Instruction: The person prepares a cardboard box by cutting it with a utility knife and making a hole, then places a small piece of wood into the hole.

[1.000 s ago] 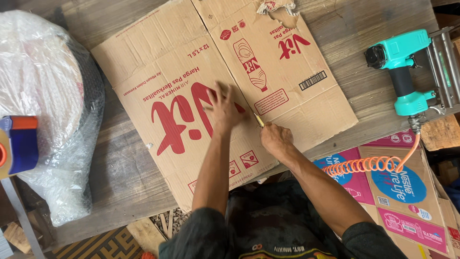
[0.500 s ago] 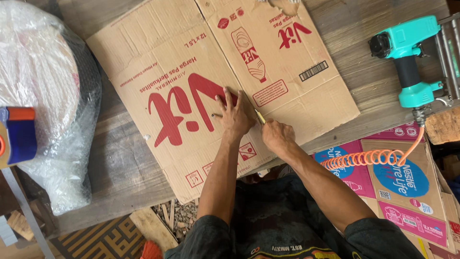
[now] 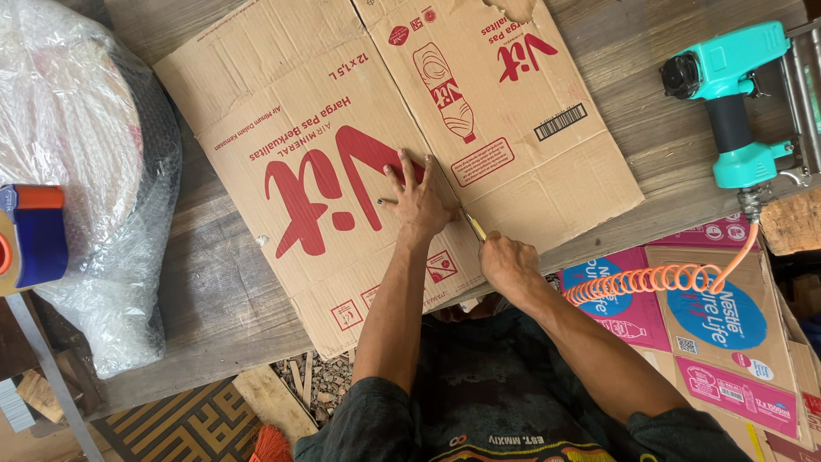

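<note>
Flat on wooden worktable [image 3: 667, 162]: opened-out brown cardboard box [image 3: 342, 111] with red print, near corner hanging past table's front edge. Left hand [image 3: 419, 201] spread open, palm down, pressing on cardboard just left of its centre fold, gripping nothing. Right hand [image 3: 506, 261] closed in a fist round yellow utility knife [image 3: 475, 226], blade end touching cardboard at the fold, just right of left hand's thumb side. Right of cardboard, well apart: teal pneumatic nail gun [image 3: 727, 94] lying on table near its right edge, orange coiled air hose [image 3: 658, 278] dropping from its base off front edge. Left of cardboard, touching or nearly touching its left edge: big bundle of bubble wrap [image 3: 77, 171], filling table's left end. Beyond bundle, at frame's left border: blue and orange tape dispenser [image 3: 30, 235]. Bare table strip between cardboard and nail gun. Below table's front edge, right of cardboard: pink and blue printed cartons [image 3: 718, 334].
</note>
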